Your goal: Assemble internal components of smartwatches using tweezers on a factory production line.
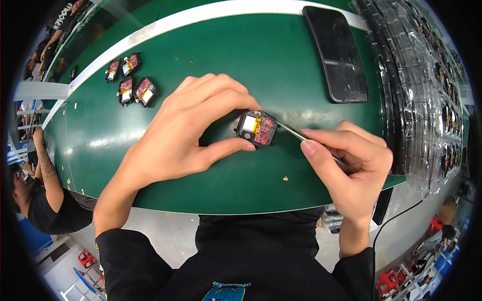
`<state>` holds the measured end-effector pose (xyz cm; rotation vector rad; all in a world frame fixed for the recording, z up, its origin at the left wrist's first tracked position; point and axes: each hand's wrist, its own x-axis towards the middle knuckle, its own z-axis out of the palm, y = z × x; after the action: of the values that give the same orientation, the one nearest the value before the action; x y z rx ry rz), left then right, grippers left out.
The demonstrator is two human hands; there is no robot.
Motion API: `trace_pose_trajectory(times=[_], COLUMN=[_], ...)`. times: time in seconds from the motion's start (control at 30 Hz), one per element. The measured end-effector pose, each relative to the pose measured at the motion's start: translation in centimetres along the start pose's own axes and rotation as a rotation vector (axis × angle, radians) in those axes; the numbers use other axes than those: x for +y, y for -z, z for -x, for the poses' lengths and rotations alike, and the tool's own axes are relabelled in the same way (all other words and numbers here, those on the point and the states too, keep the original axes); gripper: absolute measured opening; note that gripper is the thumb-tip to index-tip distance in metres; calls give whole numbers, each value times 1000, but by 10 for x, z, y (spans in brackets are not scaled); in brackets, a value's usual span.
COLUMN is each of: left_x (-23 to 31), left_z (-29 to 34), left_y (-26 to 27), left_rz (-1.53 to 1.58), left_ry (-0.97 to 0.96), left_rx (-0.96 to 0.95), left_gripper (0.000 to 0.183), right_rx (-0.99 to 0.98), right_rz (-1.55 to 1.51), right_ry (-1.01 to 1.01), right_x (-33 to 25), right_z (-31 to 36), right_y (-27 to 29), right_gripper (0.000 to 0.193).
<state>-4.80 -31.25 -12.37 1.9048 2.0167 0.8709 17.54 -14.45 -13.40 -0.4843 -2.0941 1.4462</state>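
A small black device housing (249, 136) lies open on the green table, showing a red circuit board, a white block and yellow tape. My left hand (193, 128) grips it from the left, index finger at its top edge and thumb at its lower edge. Between the thumb and fingers of my right hand (351, 163) are slim metal tweezers (293, 131). Their tip reaches the housing's upper right edge; whether the prongs pinch anything is too small to tell. Several similar open housings (145, 91) sit in a group at the upper left.
A black phone-like slab (337, 60) rests at the far right of the table (211, 193). Beside it rise stacked clear plastic trays (422, 100). A white rail (201, 19) borders the far edge. Another person (50, 200) sits at the left. A black cable (384, 228) hangs at lower right.
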Motion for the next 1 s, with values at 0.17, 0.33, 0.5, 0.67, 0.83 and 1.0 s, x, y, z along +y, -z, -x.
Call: trace_pose_trajectory(times=[0.17,0.33,0.5,0.67,0.83,1.0], left_x=[2,-5,-9,-10,-12,-7], left_z=[1,-2,-1,-1,-2,-3], left_y=[5,0,-2,-1,-2,2], left_rz=[117,122,137,135,128,144], left_ry=[50,-18,-29,-46,-46,32], left_rx=[-128,-81,-86,-95,-95,-94], left_gripper=[57,58,61,62,66,63], right_rx=[-64,-123,-129,-135,-114,-68], right_rz=[-12,169,195,226,228,292], right_ry=[-41,-8,31,67,112,192], right_x=[-2,-1,1,3,7,6], right_z=[-7,-3,-7,-6,-5,0], right_y=[-1,-3,-7,-8,-6,-10], right_gripper=[16,16,16,18,19,25])
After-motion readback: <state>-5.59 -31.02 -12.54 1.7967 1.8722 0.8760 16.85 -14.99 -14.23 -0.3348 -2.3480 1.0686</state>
